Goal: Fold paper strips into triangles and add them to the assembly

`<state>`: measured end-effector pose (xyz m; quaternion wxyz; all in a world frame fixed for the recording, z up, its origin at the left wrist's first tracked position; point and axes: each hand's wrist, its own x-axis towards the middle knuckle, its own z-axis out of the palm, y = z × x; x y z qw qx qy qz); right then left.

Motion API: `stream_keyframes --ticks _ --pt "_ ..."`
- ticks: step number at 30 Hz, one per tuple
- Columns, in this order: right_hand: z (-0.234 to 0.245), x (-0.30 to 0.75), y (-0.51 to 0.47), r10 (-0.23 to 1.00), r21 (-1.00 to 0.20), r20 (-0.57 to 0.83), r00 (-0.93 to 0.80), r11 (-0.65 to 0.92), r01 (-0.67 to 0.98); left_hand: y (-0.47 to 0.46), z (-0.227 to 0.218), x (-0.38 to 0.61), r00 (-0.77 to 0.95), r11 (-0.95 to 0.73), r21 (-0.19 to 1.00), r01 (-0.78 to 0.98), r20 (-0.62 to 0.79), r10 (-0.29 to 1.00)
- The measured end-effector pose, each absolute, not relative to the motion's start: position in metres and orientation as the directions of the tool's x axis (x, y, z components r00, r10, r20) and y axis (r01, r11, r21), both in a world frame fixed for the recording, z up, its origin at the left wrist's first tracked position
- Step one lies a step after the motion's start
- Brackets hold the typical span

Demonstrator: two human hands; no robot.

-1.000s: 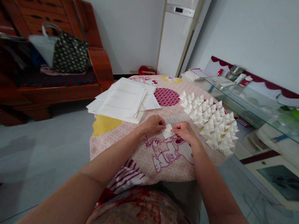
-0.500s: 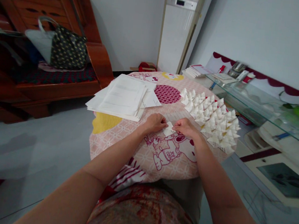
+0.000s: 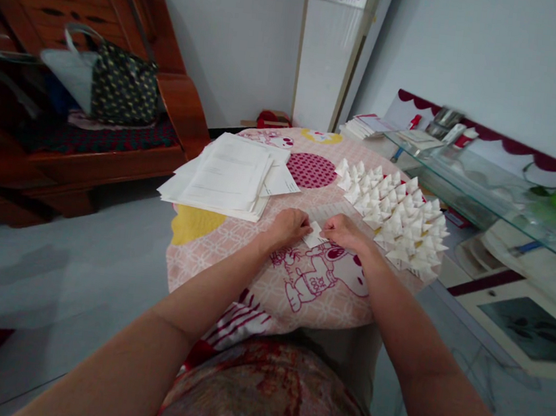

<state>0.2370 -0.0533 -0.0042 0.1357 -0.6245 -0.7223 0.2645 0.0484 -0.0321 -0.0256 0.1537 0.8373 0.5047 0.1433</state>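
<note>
Both of my hands work on one small piece of folded white paper [image 3: 313, 236] low over the cloth-covered round table [image 3: 233, 256]. My left hand [image 3: 290, 228] pinches its left edge, and my right hand [image 3: 341, 231] pinches the upper right side. A flat sheet of paper [image 3: 325, 211] lies just beyond my fingers. To the right stand several folded white paper pieces [image 3: 392, 210] with pointed tips, set close together in rows. On the left side of the table is a loose stack of white paper sheets [image 3: 227, 173], some with faint print.
A glass-topped cabinet [image 3: 498, 191] runs along the right, holding a pile of books [image 3: 366, 126] and small containers. At the left is a wooden sofa [image 3: 184, 105] with a dotted bag [image 3: 124, 86] on it. A tall white air conditioner [image 3: 326, 61] stands behind the table.
The folded paper has turned slightly between my fingers, and my right hand has curled more tightly at its upper right side. The view has shifted a little; the stack and rows stay put.
</note>
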Motion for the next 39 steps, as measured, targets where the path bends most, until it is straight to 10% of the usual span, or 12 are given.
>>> stream_keyframes --ticks 20,29,39 --pt "0.0 0.234 -0.052 0.966 -0.468 -0.187 -0.18 0.074 0.88 -0.034 -0.024 0.051 0.452 -0.442 0.285 0.85 0.035 0.891" --pt "-0.009 0.245 -0.071 0.967 -0.606 -0.038 -0.253 0.179 0.775 -0.034 -0.022 0.04 0.48 -0.466 0.395 0.792 0.068 0.874" --pt "-0.023 0.242 -0.084 0.951 -0.353 0.163 -0.262 0.304 0.885 -0.045 -0.022 0.042 0.673 -0.708 0.324 0.628 0.23 0.703"
